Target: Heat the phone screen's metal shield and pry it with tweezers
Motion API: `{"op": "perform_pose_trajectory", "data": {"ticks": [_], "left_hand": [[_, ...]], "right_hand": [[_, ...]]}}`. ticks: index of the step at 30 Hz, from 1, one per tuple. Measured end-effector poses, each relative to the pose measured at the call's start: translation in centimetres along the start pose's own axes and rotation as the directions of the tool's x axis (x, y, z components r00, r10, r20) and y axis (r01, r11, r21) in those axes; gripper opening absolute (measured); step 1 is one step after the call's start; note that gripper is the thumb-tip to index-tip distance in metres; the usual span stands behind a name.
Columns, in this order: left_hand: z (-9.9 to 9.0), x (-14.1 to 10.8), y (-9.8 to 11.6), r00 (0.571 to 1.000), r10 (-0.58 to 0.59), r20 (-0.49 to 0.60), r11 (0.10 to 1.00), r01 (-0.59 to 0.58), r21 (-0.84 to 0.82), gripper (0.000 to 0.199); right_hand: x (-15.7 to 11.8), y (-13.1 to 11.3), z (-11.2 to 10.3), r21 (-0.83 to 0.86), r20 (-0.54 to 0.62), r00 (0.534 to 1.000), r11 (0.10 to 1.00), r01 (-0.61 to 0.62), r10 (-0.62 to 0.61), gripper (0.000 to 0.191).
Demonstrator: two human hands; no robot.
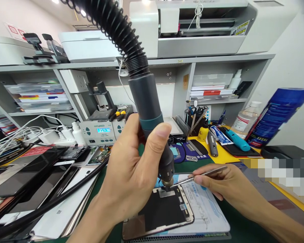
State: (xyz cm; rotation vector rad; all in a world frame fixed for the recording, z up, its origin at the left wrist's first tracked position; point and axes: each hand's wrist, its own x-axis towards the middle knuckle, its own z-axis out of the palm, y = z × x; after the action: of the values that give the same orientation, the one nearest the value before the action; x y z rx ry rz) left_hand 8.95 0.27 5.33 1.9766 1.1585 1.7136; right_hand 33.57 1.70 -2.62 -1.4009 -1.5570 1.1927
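Note:
My left hand (129,172) is wrapped round the dark handle of a hot air gun (146,98), its nozzle pointing down. Under the nozzle lies a thin tablet screen panel (164,211), black in the middle with a pale border. The panel rests on a white and blue spiral booklet (210,212). In my right hand (225,184) is a pair of metal tweezers (187,180), pinched between fingers and thumb. The tweezer tips reach the panel's far edge beside the nozzle; exact contact there is hidden.
A black cable (66,197) crosses the left side over several phones and tablets (62,209). Behind stands a rework station (98,131) with a lit display. Toward the right are a yellow bottle (203,132), a tool holder (196,118) and a blue can (278,116).

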Motion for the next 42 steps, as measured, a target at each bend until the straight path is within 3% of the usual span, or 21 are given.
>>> {"op": "perform_pose_trajectory", "data": {"ticks": [25, 42], "left_hand": [[-0.3, -0.1, -0.7, 1.000, 0.004, 0.007, 1.000, -0.004, -0.012, 0.027], [-0.1, -0.4, -0.5, 0.998, -0.049, 0.042, 0.999, 0.049, -0.009, 0.033]], "right_hand": [[-0.1, 0.3, 0.1, 0.026, 0.003, 1.000, 1.000, 0.012, -0.012, 0.026], [-0.3, 0.9, -0.2, -0.060, -0.042, 0.991, 0.991, 0.121, -0.123, 0.018]]}}
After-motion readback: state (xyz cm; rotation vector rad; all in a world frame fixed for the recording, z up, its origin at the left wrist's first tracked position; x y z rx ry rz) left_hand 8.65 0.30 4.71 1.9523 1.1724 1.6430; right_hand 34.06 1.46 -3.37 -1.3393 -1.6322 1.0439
